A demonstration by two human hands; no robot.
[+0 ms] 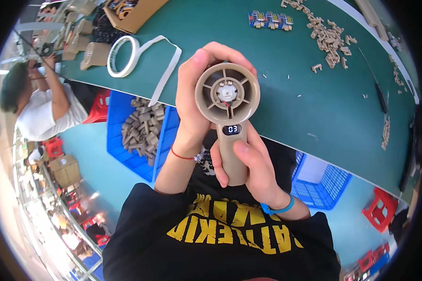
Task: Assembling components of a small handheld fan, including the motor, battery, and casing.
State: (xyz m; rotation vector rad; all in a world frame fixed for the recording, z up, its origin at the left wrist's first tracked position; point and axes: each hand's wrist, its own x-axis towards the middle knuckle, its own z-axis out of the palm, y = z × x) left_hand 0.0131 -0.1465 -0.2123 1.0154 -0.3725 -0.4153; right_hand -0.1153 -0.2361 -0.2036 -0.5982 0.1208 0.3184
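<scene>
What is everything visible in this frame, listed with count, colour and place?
handheld fan body: one, beige, lit display, held over the table edge
table: one, green, upper half
tape roll: one, white, upper left on table
cardboard box: one, brown, top left
small plastic parts: many, beige, scattered top right
blue crate: one, holds beige fan bodies, left
co-worker: one, white shirt, far left
left hand: grips fan head
right hand: grips fan handle

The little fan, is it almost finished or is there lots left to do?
Partly done, it seems. The beige fan has its body and handle joined, and its small display is lit. The left hand cups the round head; the right hand grips the handle. Left, probably: no blades or front cover show, the motor hub is bare. Many more bodies wait in the blue crate.
</scene>
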